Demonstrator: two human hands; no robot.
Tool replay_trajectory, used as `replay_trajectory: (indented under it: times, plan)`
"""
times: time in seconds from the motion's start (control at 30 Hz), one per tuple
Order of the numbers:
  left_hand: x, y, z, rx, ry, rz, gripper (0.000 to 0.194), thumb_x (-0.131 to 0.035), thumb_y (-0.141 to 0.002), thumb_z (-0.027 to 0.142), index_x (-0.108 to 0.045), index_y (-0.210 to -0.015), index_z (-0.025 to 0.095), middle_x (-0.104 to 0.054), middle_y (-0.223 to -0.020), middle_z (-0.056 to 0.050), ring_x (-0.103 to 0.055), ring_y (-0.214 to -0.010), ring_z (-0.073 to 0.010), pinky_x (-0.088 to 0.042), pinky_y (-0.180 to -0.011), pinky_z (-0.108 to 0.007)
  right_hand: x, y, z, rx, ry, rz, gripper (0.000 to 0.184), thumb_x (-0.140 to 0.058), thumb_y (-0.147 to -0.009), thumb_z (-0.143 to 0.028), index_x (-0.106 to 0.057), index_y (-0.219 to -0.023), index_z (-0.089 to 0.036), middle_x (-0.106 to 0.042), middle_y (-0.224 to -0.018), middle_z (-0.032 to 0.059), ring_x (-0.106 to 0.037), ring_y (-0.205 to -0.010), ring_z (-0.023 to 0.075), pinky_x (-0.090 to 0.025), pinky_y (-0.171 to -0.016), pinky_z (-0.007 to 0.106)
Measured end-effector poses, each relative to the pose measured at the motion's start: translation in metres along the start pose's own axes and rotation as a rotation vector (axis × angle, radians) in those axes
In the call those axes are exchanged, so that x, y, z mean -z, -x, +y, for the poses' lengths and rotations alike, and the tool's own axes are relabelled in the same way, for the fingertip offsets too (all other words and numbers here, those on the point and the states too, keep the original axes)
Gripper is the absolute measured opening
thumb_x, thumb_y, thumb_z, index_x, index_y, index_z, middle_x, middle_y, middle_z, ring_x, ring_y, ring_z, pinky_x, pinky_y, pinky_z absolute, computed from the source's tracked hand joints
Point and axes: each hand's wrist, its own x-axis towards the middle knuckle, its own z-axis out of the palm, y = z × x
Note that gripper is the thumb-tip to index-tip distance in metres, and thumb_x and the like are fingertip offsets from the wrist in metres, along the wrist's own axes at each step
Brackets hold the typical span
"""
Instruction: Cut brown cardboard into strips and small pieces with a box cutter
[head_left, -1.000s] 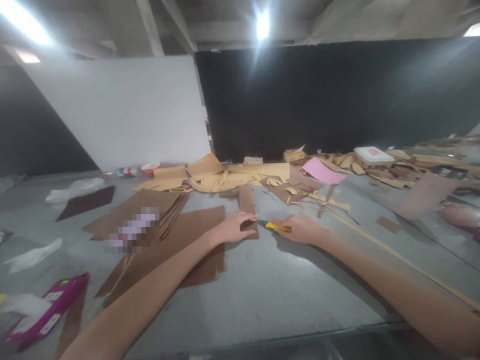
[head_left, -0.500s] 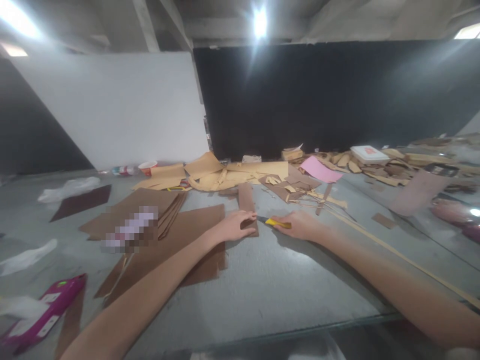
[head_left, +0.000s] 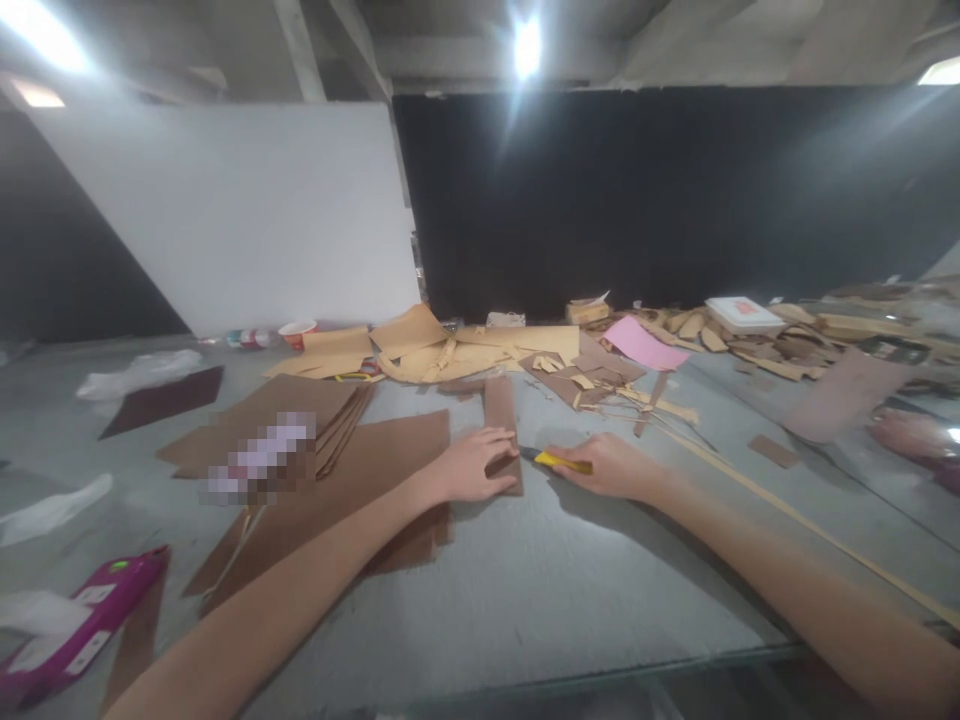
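My left hand [head_left: 474, 466] lies on a narrow brown strip [head_left: 501, 405], fingers apart and resting across its near part. The strip lies flat on the table, its long side running away from me. My right hand [head_left: 611, 466] is closed round a yellow utility knife [head_left: 562, 462]. The knife's dark blade points left, close to the strip's right edge; whether it touches the strip I cannot tell. Left of my left hand lie large brown sheets [head_left: 390, 450], partly under my forearm.
A magenta object [head_left: 105, 610] lies at the near left of the grey table [head_left: 510, 610]. Tan scraps [head_left: 517, 345], a pink sheet [head_left: 645, 342] and a white box [head_left: 742, 314] are along the back. A long thin strip [head_left: 802, 515] crosses the right side. Another person's hand [head_left: 904, 432] shows at far right.
The brown strip has come slightly nearer to me and lies straighter. The fingers of my left hand have spread onto it. My right hand and the knife have shifted slightly nearer.
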Motion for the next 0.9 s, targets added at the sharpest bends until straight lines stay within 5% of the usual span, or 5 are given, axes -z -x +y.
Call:
replay_trajectory:
  times: [0.17, 0.43, 0.9]
  plan:
    - [-0.006, 0.000, 0.015, 0.043, -0.020, 0.110, 0.046, -0.061, -0.102, 0.053, -0.069, -0.134, 0.022, -0.072, -0.131, -0.012, -0.062, -0.128, -0.0319, -0.049, -0.111, -0.048, 0.010, 0.007, -0.006, 0.059, 0.001, -0.089, 0.046, -0.045, -0.109, -0.046, -0.073, -0.141, -0.028, -0.082, -0.083, 0.0092, -0.070, -0.064, 0.0203, -0.036, -0.060, 0.029]
    - [-0.010, -0.001, 0.008, 0.115, -0.006, 0.031, 0.060, -0.062, -0.099, 0.058, -0.061, -0.150, 0.025, -0.051, -0.164, -0.008, -0.046, -0.153, -0.0301, -0.036, -0.128, -0.049, 0.005, 0.008, 0.004, 0.098, 0.006, -0.091, 0.044, -0.048, -0.109, -0.046, -0.072, -0.142, -0.030, -0.080, -0.076, 0.0067, -0.067, -0.061, 0.0187, -0.033, -0.060, 0.028]
    - [-0.012, -0.002, 0.006, 0.130, -0.009, 0.012, 0.073, -0.060, -0.099, 0.061, -0.051, -0.159, 0.022, -0.047, -0.167, -0.010, -0.042, -0.156, -0.0301, -0.034, -0.130, -0.048, 0.000, 0.003, 0.010, 0.071, 0.012, -0.056, 0.043, -0.052, -0.106, -0.047, -0.075, -0.138, -0.030, -0.082, -0.083, 0.0094, -0.070, -0.064, 0.0201, -0.035, -0.060, 0.029]
